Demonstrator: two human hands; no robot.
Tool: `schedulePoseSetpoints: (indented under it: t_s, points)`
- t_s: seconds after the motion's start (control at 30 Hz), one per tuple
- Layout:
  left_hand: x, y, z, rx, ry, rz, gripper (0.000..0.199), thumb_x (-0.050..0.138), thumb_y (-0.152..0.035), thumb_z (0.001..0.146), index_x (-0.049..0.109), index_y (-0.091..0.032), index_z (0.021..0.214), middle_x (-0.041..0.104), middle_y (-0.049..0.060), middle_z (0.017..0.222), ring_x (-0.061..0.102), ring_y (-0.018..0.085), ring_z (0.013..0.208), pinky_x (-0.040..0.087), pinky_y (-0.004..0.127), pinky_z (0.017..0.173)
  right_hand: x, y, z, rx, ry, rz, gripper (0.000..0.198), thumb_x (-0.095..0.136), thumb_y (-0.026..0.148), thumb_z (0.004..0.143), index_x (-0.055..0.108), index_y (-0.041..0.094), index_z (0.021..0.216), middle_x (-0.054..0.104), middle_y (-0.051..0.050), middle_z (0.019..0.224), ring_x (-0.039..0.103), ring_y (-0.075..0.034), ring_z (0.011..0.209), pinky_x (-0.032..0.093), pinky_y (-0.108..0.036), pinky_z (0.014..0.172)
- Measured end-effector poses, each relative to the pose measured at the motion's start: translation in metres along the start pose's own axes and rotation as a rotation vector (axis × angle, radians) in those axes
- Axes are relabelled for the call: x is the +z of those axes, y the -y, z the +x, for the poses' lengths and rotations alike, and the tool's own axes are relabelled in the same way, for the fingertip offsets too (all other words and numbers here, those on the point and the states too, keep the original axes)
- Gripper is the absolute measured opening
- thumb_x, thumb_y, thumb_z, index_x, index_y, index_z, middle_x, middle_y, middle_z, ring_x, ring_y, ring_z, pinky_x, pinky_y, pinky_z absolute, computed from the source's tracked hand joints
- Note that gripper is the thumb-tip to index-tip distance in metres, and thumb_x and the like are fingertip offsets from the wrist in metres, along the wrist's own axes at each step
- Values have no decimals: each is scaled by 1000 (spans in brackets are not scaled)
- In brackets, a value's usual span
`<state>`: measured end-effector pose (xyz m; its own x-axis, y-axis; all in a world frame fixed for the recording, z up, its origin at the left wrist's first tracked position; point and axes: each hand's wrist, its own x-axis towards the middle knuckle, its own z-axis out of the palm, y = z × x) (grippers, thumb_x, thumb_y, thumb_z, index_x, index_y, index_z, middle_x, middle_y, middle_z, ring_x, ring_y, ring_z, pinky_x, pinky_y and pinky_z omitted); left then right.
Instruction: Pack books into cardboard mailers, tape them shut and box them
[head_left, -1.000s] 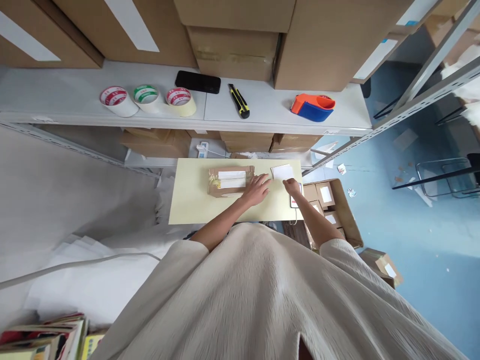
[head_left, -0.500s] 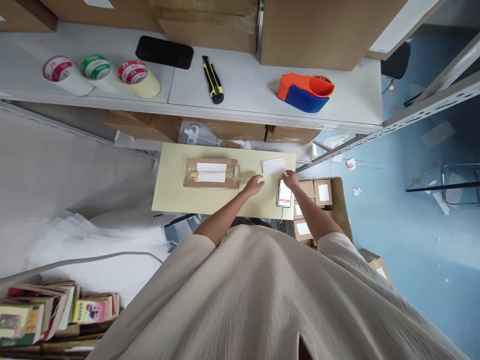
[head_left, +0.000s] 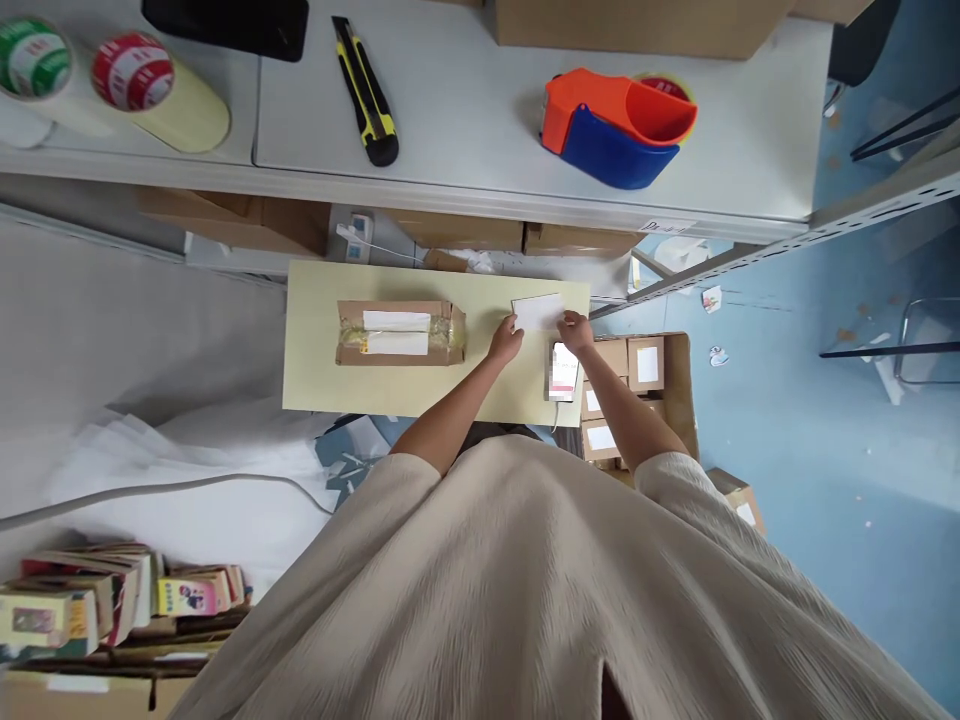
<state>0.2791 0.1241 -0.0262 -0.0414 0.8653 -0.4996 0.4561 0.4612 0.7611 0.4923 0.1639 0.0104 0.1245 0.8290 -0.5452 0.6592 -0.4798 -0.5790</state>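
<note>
A small pale yellow table (head_left: 322,380) stands below me. On it lies a taped brown parcel (head_left: 399,333) with white labels. At the table's far right corner lies a white paper slip (head_left: 538,310). My left hand (head_left: 506,340) touches the slip's left edge and my right hand (head_left: 576,330) touches its right edge; both pinch it between the fingers. A phone (head_left: 563,371) with a lit screen lies on the table just below my right hand.
A grey shelf (head_left: 465,120) above holds an orange and blue tape dispenser (head_left: 619,118), a yellow utility knife (head_left: 365,90), tape rolls (head_left: 142,85) and a black phone (head_left: 232,22). An open carton of small boxes (head_left: 637,385) sits right of the table. Books (head_left: 97,605) lie lower left.
My left hand left the parcel and moved right to the slip. My right hand moved up from the phone to the slip. The view shifted closer and downward.
</note>
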Motion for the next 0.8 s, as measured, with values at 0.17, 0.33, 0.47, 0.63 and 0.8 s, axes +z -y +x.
schedulePoseSetpoints:
  t_s: [0.17, 0.33, 0.47, 0.63, 0.8]
  points:
    - [-1, 2, -6, -84, 46, -69, 77, 67, -28, 102, 56, -23, 178, 64, 14, 176, 65, 34, 160, 55, 46, 129, 1, 8, -9, 12, -59, 29, 51, 65, 26, 98, 74, 15, 147, 75, -21, 154, 78, -31, 126, 61, -43, 117]
    - [-3, -1, -6, -80, 48, -95, 72, 67, -30, 103, 60, -24, 175, 69, 16, 171, 68, 32, 156, 56, 48, 127, -3, 18, -16, 45, -110, 32, 33, 72, 34, 99, 77, 20, 128, 85, -14, 127, 79, -31, 116, 62, -40, 109]
    - [-7, -8, -6, -101, 41, -145, 66, 69, -28, 100, 68, -22, 166, 72, 17, 166, 68, 33, 157, 55, 47, 128, -9, 22, -18, 49, -139, 3, 24, 72, 43, 103, 80, 22, 112, 87, -14, 120, 80, -34, 118, 62, -41, 107]
    - [-16, -30, -13, -85, -30, -212, 39, 69, -29, 105, 79, -19, 141, 80, 17, 153, 74, 34, 146, 57, 46, 124, -14, 29, -31, -52, -171, -8, 33, 65, 52, 112, 81, 23, 113, 86, -13, 116, 79, -32, 114, 62, -40, 105]
    - [-25, -55, -24, -5, -153, -321, 29, 77, -50, 107, 74, -23, 116, 85, 11, 130, 80, 27, 126, 60, 37, 110, -1, 44, -55, -335, 33, 92, 51, 57, 66, 115, 82, 23, 127, 83, -12, 131, 76, -29, 123, 61, -39, 109]
